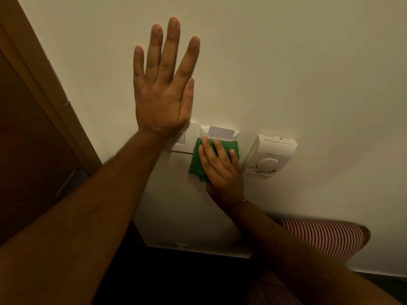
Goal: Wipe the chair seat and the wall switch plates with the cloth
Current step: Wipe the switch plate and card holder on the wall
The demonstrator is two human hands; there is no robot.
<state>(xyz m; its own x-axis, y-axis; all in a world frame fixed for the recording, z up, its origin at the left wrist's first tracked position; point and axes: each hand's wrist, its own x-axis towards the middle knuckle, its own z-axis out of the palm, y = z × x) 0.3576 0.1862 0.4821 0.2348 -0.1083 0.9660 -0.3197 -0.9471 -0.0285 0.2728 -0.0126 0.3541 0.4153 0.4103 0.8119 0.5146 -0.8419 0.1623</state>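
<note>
My left hand (164, 84) lies flat on the cream wall with fingers spread, its heel over the top corner of a white switch plate (184, 139). Right beside that plate is a white key-card holder plate (218, 132) with a card standing in its slot. My right hand (220, 170) presses a folded green cloth (198, 164) flat against the lower part of the card holder plate. A chair with a red-and-white striped seat (319, 238) stands against the wall at the lower right, partly hidden by my right forearm.
A white thermostat (269, 156) with a round dial is mounted just right of the cloth. A brown wooden door frame (44, 84) runs down the left side. A white panel (193, 227) on the wall sits below the plates.
</note>
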